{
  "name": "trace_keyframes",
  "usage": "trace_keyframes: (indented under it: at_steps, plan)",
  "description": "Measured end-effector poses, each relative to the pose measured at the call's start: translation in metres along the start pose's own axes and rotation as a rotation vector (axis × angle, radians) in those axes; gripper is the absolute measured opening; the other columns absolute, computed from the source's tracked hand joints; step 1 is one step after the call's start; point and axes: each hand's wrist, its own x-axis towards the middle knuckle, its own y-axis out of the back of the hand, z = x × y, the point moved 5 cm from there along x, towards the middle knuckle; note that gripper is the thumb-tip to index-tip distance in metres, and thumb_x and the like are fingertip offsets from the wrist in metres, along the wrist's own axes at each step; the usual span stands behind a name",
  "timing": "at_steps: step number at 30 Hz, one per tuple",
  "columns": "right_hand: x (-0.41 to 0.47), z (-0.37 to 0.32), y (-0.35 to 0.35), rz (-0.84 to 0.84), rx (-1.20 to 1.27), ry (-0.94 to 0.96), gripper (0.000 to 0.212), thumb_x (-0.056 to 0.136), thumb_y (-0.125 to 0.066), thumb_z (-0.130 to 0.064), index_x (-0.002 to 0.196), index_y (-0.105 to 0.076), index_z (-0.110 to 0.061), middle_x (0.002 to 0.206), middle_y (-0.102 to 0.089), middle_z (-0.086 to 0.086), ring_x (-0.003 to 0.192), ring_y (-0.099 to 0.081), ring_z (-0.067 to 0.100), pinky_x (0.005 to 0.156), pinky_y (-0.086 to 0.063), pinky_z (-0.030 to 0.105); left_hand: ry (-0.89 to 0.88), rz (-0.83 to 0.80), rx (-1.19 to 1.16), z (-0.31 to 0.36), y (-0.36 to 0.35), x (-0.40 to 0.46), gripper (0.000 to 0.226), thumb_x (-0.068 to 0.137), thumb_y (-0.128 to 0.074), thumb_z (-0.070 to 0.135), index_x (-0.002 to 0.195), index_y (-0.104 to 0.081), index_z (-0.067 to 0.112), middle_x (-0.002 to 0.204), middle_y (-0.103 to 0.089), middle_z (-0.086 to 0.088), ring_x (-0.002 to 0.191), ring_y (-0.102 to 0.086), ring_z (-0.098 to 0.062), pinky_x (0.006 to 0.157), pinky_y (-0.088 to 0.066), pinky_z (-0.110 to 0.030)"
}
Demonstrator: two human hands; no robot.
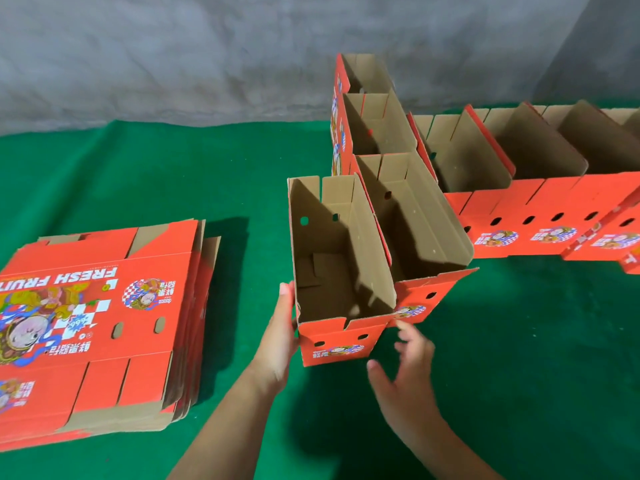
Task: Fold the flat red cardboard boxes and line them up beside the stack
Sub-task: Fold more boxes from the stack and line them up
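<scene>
Both forearms reach up from the bottom edge of the frame. Left hand (278, 344) lies flat against the left side of the nearest box (337, 271), fingers straight and pressed to the red wall, its fingertips at the top near corner. Right hand (403, 372) is spread, fingers apart and blurred, just off the box's near right corner; whether a fingertip touches the cardboard I cannot tell. It grips nothing.

That box stands upright and open at the top, at centre frame, brown inside, red outside with two small holes and a printed badge on its near end. Its right wall sits against a second box (415, 216), which leans a little to the right. Behind these, two more boxes (370, 116) run toward the upper centre of the frame. To the right, a row of boxes (540, 202) stretches to the right edge, their red sides with holes and badges facing the camera.

At lower left, well apart from the folded ones, lies the flat stack (100, 323), printed side up, reading FRESH FRUIT upside down. Everything rests on a green cloth (207, 174). A grey wall (173, 53) fills the top of the frame.
</scene>
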Motion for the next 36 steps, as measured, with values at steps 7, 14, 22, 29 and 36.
trace_keyframes:
  at_steps: [7, 14, 22, 29, 36]
  plan:
    - [0.069, 0.012, 0.100, 0.562, 0.413, -0.207, 0.099, 0.078, -0.059, -0.073, 0.156, -0.028, -0.023, 0.150, -0.034, 0.001, 0.136, -0.037, 0.016, 0.119, -0.029, 0.045, -0.037, 0.047, -0.176, 0.006, 0.001, 0.006, 0.077, 0.093, -0.028, 0.081, 0.152, -0.052, 0.037, 0.153, -0.058, 0.006, 0.140, -0.056, -0.021, 0.121, -0.039, -0.049]
    - [0.117, -0.006, 0.084, 0.081, 0.507, -0.374, 0.042, 0.060, -0.071, -0.072, 0.100, -0.069, -0.061, 0.092, -0.067, -0.042, 0.106, -0.060, -0.010, 0.094, -0.039, 0.029, -0.017, 0.043, -0.221, 0.014, -0.014, 0.008, 0.078, 0.090, -0.040, 0.081, 0.151, -0.052, 0.034, 0.139, -0.069, -0.004, 0.111, -0.075, -0.026, 0.078, -0.065, -0.037]
    - [0.095, -0.009, 0.094, 0.103, 0.478, -0.313, 0.046, 0.075, -0.045, -0.037, 0.110, -0.074, -0.042, 0.109, -0.075, -0.011, 0.113, -0.065, 0.019, 0.100, -0.051, 0.044, -0.099, -0.026, -0.232, 0.031, -0.011, 0.014, 0.050, 0.109, -0.032, 0.061, 0.112, -0.080, 0.045, 0.113, -0.080, 0.000, 0.102, -0.078, -0.018, 0.076, -0.063, -0.029]
    - [0.045, -0.016, 0.107, -0.078, 0.421, -0.255, 0.065, 0.076, -0.040, -0.013, 0.134, -0.066, -0.021, 0.114, -0.077, -0.001, 0.107, -0.070, 0.015, 0.090, -0.056, 0.027, -0.171, -0.001, -0.149, 0.016, 0.005, -0.012, 0.046, 0.114, -0.032, 0.036, 0.120, -0.078, 0.039, 0.123, -0.077, -0.005, 0.113, -0.074, -0.023, 0.094, -0.062, -0.042]
    - [-0.019, -0.009, 0.135, -0.149, 0.398, -0.068, 0.067, 0.072, -0.049, -0.016, 0.137, -0.065, -0.024, 0.129, -0.071, -0.009, 0.120, -0.064, 0.002, 0.084, -0.050, 0.010, -0.331, 0.092, -0.144, -0.024, 0.011, -0.062, 0.040, 0.107, -0.046, 0.018, 0.123, -0.077, 0.038, 0.129, -0.074, -0.003, 0.119, -0.071, -0.019, 0.093, -0.060, -0.031]
